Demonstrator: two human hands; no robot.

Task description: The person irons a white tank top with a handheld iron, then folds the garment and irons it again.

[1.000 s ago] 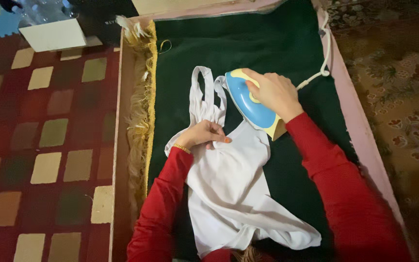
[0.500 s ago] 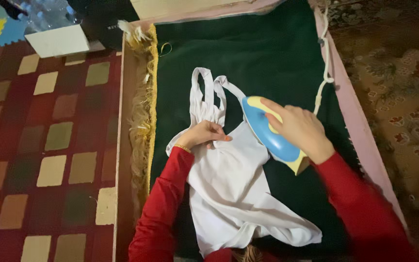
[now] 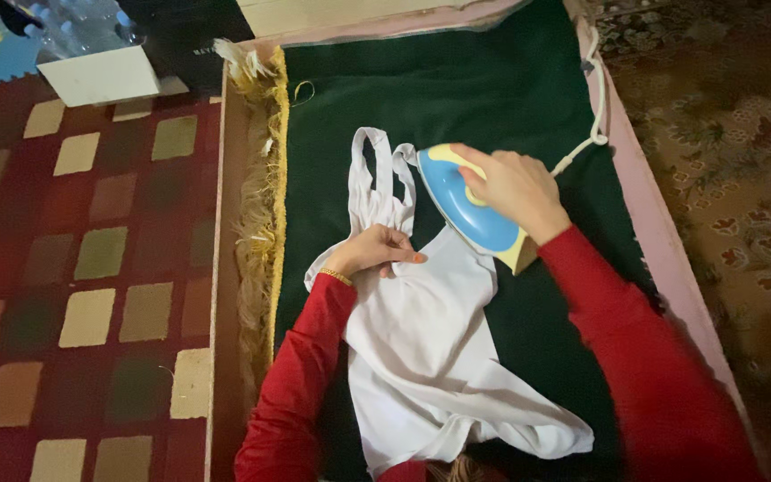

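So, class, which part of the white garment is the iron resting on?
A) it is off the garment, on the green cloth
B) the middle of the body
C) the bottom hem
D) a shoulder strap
D: the iron, gripped by the right hand, sits on a shoulder strap at the top of the garment.

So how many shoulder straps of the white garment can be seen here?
2. The left strap loops up over the green cloth; the right strap lies beside it, its top reaching the tip of the iron. Other parts may be folded under.
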